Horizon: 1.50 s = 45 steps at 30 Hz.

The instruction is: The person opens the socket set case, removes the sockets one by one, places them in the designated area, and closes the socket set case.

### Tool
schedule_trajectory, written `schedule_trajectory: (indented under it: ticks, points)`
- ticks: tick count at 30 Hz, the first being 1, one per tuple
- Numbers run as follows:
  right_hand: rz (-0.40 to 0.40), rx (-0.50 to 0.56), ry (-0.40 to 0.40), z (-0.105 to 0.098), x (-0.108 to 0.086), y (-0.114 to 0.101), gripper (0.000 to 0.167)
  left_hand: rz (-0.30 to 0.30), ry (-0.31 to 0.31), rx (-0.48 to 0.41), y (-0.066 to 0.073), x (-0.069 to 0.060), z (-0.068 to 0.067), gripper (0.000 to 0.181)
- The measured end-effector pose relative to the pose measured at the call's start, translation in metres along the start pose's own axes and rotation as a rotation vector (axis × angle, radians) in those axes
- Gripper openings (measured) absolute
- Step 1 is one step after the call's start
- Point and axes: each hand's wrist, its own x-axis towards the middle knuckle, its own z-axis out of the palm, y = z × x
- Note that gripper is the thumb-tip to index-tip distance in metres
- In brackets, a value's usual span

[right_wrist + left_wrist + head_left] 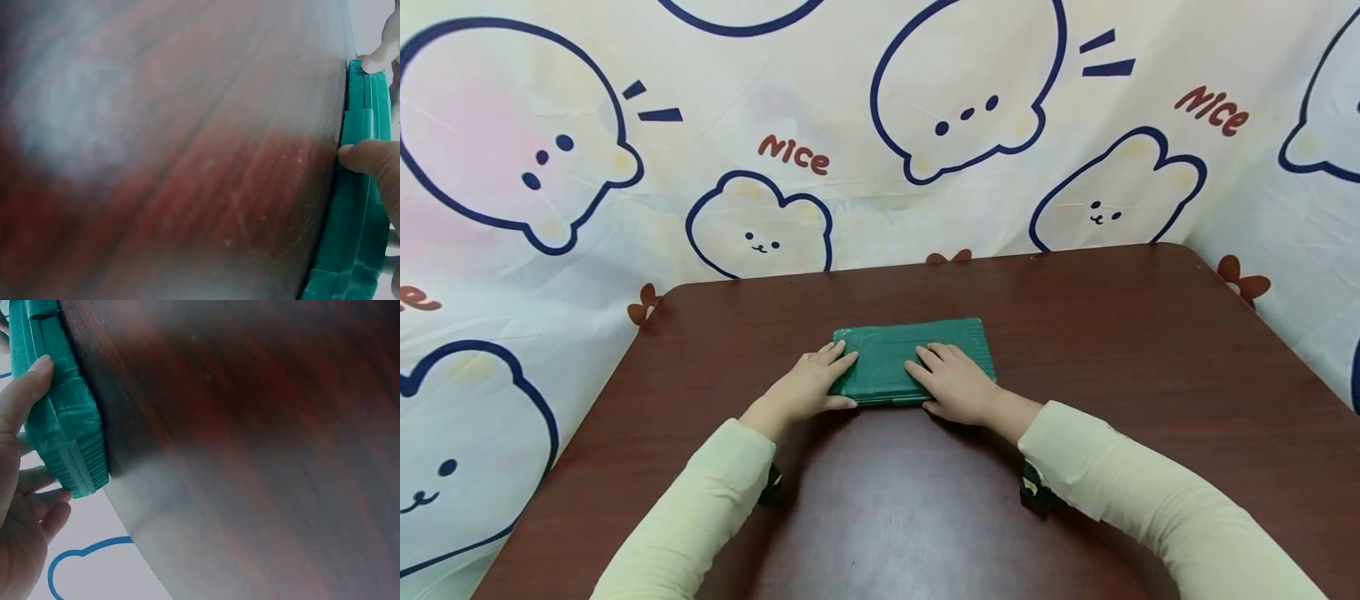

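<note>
A flat green plastic case (887,358) lies closed on the brown table. My left hand (805,383) holds its left end, with the thumb against the front side and the fingers on top near the left edge. In the left wrist view, that thumb (39,378) touches the ribbed corner of the case (65,425). My right hand (958,383) grips the front edge right of the middle, fingers spread over the lid. The right wrist view shows its thumb (362,156) on a latch (358,127) at the front of the case. The contents are hidden.
The brown wooden table (880,517) reaches back to a cloth (865,217) printed with cartoon bears. Dark straps (1036,492) show under the light sleeves (1120,467). Light reflects off the tabletop in front of the case.
</note>
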Motion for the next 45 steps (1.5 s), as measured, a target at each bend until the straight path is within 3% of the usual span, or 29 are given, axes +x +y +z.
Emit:
schedule_trajectory:
  ticks: [11, 15, 21, 39, 45]
  points:
    - [-0.07, -0.031, 0.039, -0.004, 0.007, 0.009, 0.058, 0.01, 0.065, 0.038, -0.001, 0.005, -0.006, 0.073]
    - [-0.066, -0.025, 0.047, -0.004, 0.007, 0.01, 0.057, 0.012, 0.072, 0.066, 0.0, 0.007, -0.003, 0.076]
    - [-0.046, -0.02, 0.048, -0.003, 0.004, 0.007, 0.055, 0.024, 0.061, 0.031, 0.002, 0.008, 0.0, 0.07]
    - [-0.101, -0.167, -0.002, -0.005, 0.013, -0.002, 0.06, 0.027, 0.048, 0.009, 0.001, 0.004, -0.007, 0.061]
    - [-0.139, -0.249, 0.003, -0.006, 0.014, -0.001, 0.053, 0.036, 0.092, -0.017, 0.001, 0.004, -0.004, 0.061]
